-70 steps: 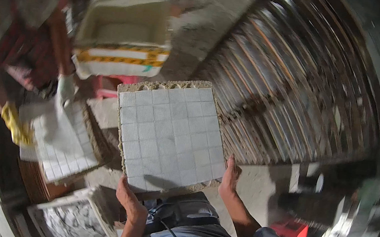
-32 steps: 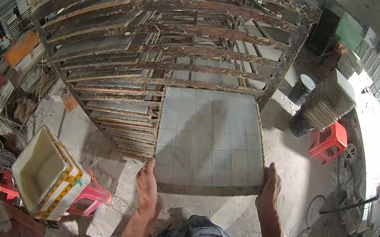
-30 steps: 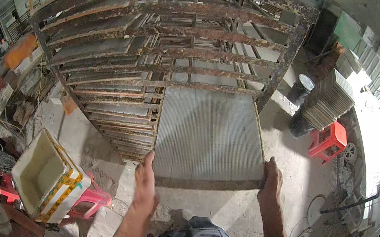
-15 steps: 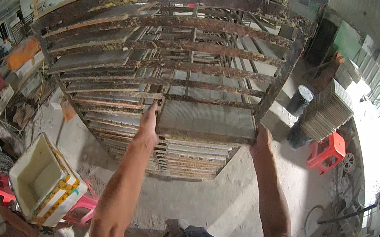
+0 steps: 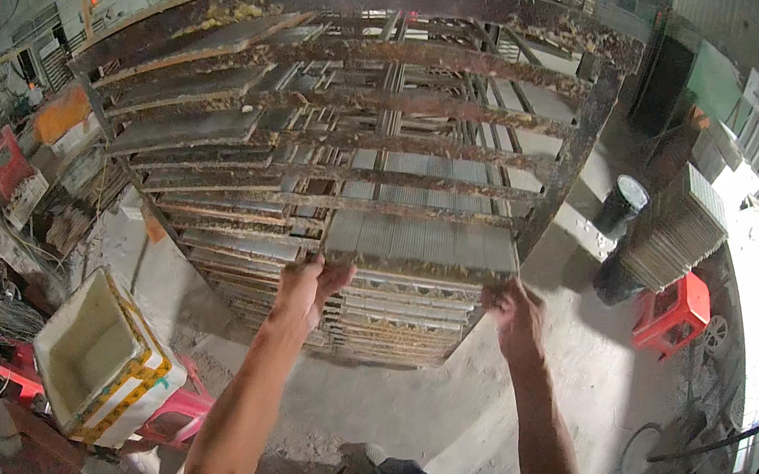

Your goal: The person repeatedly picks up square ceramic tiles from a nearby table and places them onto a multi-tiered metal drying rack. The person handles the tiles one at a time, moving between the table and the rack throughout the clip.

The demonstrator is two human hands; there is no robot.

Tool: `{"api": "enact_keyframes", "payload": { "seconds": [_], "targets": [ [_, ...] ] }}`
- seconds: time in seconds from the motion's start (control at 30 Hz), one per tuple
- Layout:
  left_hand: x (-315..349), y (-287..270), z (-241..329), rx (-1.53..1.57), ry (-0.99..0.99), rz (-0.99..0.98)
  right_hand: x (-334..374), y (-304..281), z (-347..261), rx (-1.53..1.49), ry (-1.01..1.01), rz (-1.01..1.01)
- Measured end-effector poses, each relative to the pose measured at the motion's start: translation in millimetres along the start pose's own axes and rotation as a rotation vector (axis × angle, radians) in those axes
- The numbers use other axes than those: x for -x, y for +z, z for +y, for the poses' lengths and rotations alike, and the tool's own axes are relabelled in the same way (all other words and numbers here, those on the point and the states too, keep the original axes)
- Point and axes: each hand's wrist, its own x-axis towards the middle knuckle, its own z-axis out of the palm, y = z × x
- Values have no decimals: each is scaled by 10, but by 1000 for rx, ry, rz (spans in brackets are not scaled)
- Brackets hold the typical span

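Note:
A grey ribbed panel (image 5: 424,242) with a rough brown front edge lies flat in a slot of the rusty slatted metal rack (image 5: 451,62) ahead of me. At the panel's front left corner is my left hand (image 5: 312,288), its fingers curled in and its thumb toward the edge. My right hand (image 5: 515,320) is closed at the front right corner, fingers bent against the edge. The undersides of both grips are hidden. Below the panel, several more panels (image 5: 399,327) sit in stacked layers.
To the right stand a red plastic stool (image 5: 672,314), a stack of boards (image 5: 675,228) and a dark bucket (image 5: 621,207). A white foam box (image 5: 109,362) with yellow tape rests on a pink stool (image 5: 181,413) at the lower left. Dusty concrete floor (image 5: 390,407) lies between me and the rack.
Both hands have shifted from the panel's sides to its front corners, with the fingers now curled. The panel sits slightly farther into the rack. The whole view has drifted a little.

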Motion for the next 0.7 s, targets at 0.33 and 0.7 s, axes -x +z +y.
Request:
{"api": "enact_keyframes", "payload": {
  "seconds": [0.33,0.7],
  "targets": [
    [-543,272,-74,59,104,25,-601,-8,184,-24,-17,79],
    [-594,297,10,72,26,73,-666,102,191,-62,-2,158]
  ]
}}
